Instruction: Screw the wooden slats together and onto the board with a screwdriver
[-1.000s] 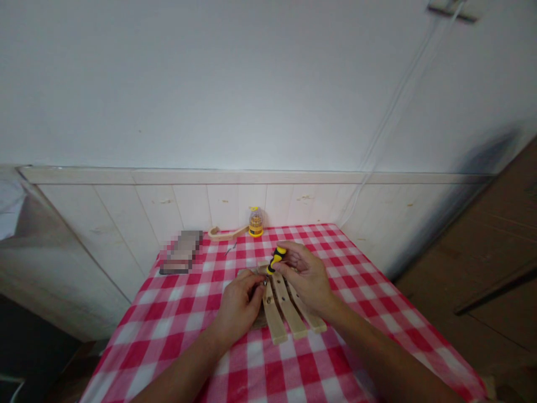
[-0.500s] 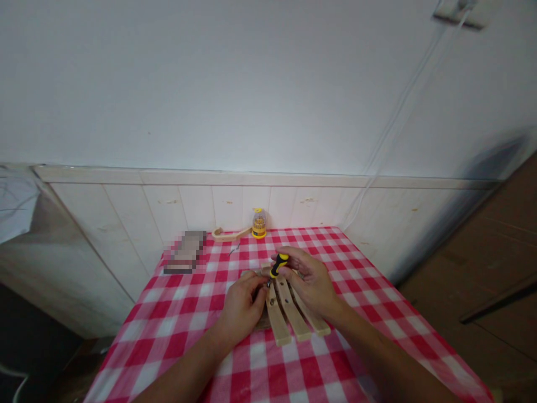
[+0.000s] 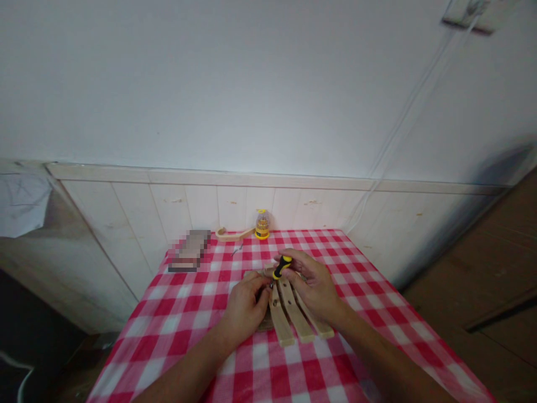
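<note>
My right hand (image 3: 316, 282) is closed around the handle of a short yellow-and-black screwdriver (image 3: 282, 267), which tilts with its tip pointing down and left. Under it lies a piece made of three curved, pale wooden slats (image 3: 298, 322), with dark holes or screw heads along them. At the upper end of the leftmost slat, the thumb and fingers of my left hand (image 3: 247, 302) are pinched together close to the screwdriver's tip. What they pinch is too small to make out. Part of a darker wooden piece (image 3: 265, 322) shows below the slats, mostly hidden by my left hand.
A red-and-white checked cloth (image 3: 201, 330) covers the table. Along the back stand a yellow bit container with a clear top (image 3: 262, 225), a hooked wooden piece (image 3: 235, 235) and a small thin metal item (image 3: 237, 250). A blurred-out flat object (image 3: 189, 252) lies back left.
The view has shifted slightly, so everything sits a little further right. The screwdriver handle leans somewhat more to the right. Both hands keep nearly the same place on the wooden piece.
</note>
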Tool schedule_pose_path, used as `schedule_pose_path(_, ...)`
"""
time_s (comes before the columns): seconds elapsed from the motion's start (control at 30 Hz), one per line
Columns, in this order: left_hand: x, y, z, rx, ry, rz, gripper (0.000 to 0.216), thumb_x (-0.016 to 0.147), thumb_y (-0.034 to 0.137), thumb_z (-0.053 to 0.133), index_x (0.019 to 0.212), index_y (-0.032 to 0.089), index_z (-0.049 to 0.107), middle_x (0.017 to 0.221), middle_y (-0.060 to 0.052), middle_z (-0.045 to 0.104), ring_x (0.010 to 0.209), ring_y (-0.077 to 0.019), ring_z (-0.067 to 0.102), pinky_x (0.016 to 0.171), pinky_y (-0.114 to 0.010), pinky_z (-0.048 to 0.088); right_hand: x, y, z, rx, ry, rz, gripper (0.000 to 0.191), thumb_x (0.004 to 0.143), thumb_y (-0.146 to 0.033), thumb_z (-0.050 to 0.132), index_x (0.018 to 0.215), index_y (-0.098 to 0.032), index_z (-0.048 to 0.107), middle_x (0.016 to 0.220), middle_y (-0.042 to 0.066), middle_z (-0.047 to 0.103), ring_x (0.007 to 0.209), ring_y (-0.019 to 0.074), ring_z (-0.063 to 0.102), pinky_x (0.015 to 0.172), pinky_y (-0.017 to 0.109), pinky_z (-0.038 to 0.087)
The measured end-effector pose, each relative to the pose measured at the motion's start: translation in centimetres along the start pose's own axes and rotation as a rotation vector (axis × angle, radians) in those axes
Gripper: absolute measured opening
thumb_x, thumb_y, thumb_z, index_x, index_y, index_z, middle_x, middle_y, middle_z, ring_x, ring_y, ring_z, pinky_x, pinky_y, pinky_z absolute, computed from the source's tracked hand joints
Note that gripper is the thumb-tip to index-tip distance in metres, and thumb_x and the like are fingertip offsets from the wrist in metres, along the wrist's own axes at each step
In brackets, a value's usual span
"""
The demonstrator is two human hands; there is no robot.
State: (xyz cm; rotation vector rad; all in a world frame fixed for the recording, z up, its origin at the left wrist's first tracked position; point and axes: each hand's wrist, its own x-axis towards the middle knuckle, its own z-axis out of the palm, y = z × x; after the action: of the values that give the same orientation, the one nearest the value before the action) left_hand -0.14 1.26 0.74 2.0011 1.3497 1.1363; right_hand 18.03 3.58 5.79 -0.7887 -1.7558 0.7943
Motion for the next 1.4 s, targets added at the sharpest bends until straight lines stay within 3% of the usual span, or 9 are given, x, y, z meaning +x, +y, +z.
schedule_pose_path(0.2,-0.01,0.04,-0.07,-0.005,0.001,-0.005,0.020,0.089,0.015,0.051,0.088,0.020,0.071,0.090,-0.006,0.069,0.088,-0.0212,0.064,0.079,-0.032,0.050,0.22,0.27,-0.03,0.040,-0.020,0.030,0.038,0.094,-0.025,0.063,0.131,-0.029,0.066,0.118,0.007,0.075,0.098,0.0206,0.074,0.089,0.036,0.060)
schedule_pose_path(0.5,0.11,0.05,-0.11,0.025,-0.014,-0.013,0.023,0.089,0.015,0.050,0.091,0.020,0.073,0.089,-0.006,0.071,0.088,-0.0220,0.066,0.080,-0.034,0.050,0.26,0.08,0.45,0.006,0.061,-0.005,0.037,0.089,-0.028,0.071,0.126,-0.029,0.070,0.109,0.005,0.077,0.093,0.0203,0.074,0.088,0.036,0.060)
schedule_pose_path(1.03,0.05,-0.11,-0.07,0.008,-0.009,-0.008,0.024,0.090,0.017,0.050,0.094,0.020,0.073,0.093,-0.007,0.072,0.091,-0.0221,0.066,0.083,-0.035,0.052,0.47,0.33,0.63,0.029,0.082,-0.007,0.033,0.082,-0.025,0.080,0.114,-0.028,0.074,0.097,0.002,0.077,0.085,0.0188,0.074,0.080,0.031,0.060)
schedule_pose_path(1.17,-0.03,-0.12,-0.03,-0.001,0.030,-0.013,0.020,0.090,0.018,0.052,0.091,0.020,0.072,0.090,-0.006,0.071,0.087,-0.0215,0.066,0.078,-0.033,0.051,0.50,0.03,0.47,0.007,0.091,-0.019,0.039,0.082,-0.025,0.079,0.120,-0.029,0.073,0.103,0.003,0.078,0.088,0.0193,0.074,0.082,0.032,0.061)
schedule_pose_path(1.4,-0.20,-0.40,0.17,-0.049,0.092,-0.016,0.019,0.088,0.017,0.052,0.083,0.020,0.070,0.084,-0.004,0.067,0.080,-0.0191,0.064,0.073,-0.030,0.049,0.43,-0.51,0.02,0.009,-0.012,-0.044,0.036,0.090,-0.020,0.067,0.125,-0.030,0.071,0.118,0.005,0.076,0.104,0.0212,0.074,0.094,0.037,0.059)
